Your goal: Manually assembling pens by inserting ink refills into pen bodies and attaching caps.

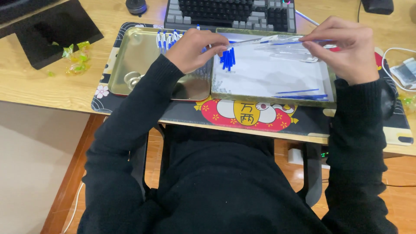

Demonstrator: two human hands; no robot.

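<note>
At nine o'clock on the wooden desk, a few green-wrapped sweets lie beside a black panel. Next comes a gold metal tray, shiny and mostly bare, with a row of blue-capped clear pens along its twelve o'clock rim and a small round metal piece at its seven o'clock corner. The left hand hovers over this tray's right edge, fingers pinched narrow around one end of a clear pen barrel. That barrel runs level toward three o'clock, where the right hand pinches its other end between thumb and forefinger; a blue refill seems to sit inside it, though the glare makes this hard to confirm. Below the barrel lies a second tray with a white sheet, holding a cluster of blue caps at ten o'clock and thin blue refills at five o'clock. Both trays rest on a patterned desk mat. A keyboard sits at twelve o'clock.
</note>
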